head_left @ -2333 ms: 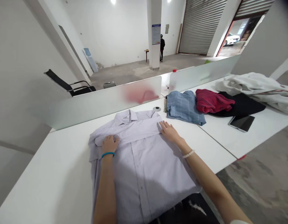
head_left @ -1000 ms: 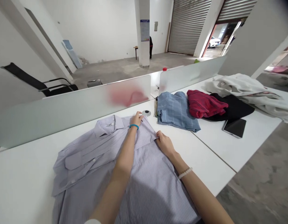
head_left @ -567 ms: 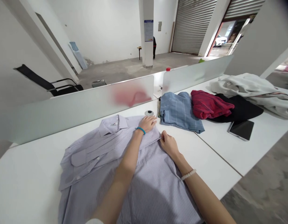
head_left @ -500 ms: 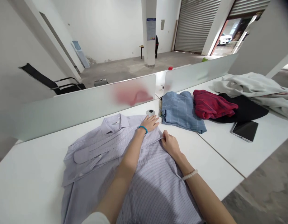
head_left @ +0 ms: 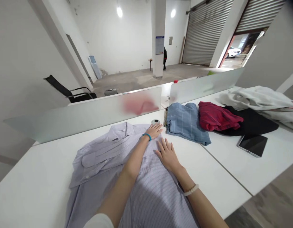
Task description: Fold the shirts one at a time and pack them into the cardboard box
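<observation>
A pale lilac striped shirt (head_left: 146, 186) lies spread on the white table (head_left: 41, 171), its collar toward the divider and one sleeve folded across the upper part. My left hand (head_left: 154, 131), with a blue band at the wrist, rests flat on the shirt's far right shoulder area, fingers stretched out. Just nearer to me, my right hand (head_left: 168, 155) lies on the shirt's right edge with its fingers spread. A beaded bracelet circles that wrist. Neither hand grips the cloth.
A round cable grommet (head_left: 155, 122) sits just beyond my left hand. To the right lie a blue checked garment (head_left: 184, 122), a red plaid garment (head_left: 217, 117), black cloth (head_left: 257, 122), white cloth (head_left: 262, 96) and a dark-screened tablet (head_left: 253, 145). A frosted divider (head_left: 89, 117) borders the table's back.
My right hand has let go of the shirt's edge and opened flat onto the cloth. My left hand stays on the shoulder area. The camera view has tilted upward.
</observation>
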A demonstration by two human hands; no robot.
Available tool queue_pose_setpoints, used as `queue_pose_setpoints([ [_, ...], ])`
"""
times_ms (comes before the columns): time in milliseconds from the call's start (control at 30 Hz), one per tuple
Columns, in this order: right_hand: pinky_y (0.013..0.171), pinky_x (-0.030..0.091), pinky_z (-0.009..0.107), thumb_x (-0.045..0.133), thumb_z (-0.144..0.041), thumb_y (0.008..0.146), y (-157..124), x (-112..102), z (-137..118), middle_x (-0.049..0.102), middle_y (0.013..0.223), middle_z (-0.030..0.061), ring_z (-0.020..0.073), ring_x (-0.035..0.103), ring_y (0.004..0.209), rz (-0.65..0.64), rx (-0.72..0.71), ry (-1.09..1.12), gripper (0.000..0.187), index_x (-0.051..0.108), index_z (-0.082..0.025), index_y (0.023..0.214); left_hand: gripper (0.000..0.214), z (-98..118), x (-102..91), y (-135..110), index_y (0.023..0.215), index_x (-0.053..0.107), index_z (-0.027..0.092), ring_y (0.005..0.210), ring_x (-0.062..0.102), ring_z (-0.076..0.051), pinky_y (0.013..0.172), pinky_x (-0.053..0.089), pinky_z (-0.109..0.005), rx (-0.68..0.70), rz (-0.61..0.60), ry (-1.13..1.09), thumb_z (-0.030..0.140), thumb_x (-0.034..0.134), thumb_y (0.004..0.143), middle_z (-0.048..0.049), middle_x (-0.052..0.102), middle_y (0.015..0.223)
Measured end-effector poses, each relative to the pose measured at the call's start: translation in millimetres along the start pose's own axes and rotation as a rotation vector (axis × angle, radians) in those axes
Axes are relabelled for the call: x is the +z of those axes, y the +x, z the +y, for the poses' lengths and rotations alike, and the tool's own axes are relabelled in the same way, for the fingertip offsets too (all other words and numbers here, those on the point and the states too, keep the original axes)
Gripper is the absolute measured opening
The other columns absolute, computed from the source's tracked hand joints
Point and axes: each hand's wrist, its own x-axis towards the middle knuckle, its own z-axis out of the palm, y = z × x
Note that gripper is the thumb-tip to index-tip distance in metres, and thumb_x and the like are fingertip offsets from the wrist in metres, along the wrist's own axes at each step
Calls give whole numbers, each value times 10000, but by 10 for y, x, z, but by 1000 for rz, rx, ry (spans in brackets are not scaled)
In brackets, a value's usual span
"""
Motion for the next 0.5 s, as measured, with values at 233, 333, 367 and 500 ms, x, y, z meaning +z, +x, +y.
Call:
queue_pose_setpoints([
  [233,1088,205,534,302,-451,956,-25,247,112,240,1505,171,334,208,1389,-142,62,-50,600,331,-88,1433,516,244,-357,-403,1409,341,111,1405,208,-226,1147,122,-471,-144,177,49,339,240,957,-118,319,1493],
  [333,1087,181,556,339,-437,950,-23,227,122,254,1495,194,338,200,1391,-133,56,36,590,352,-80,1419,474,326,-671,-1041,1362,414,133,1404,211,-222,1155,86,-474,-169,264,58,319,319,937,-101,351,1481],
  [367,1087,171,561,350,-436,946,-21,216,130,255,1495,196,338,191,1393,-129,60,84,588,356,-80,1415,445,346,-786,-1336,1318,466,136,1388,256,-226,1154,104,-475,-187,311,42,306,347,924,-104,394,1456],
  [500,1100,170,535,375,-449,921,-14,121,195,235,1506,192,319,137,1409,-76,164,402,621,338,-72,1413,335,542,-1074,-2858,1081,615,174,1164,539,-212,1051,366,-422,-485,609,-303,355,430,868,-99,628,1205],
])
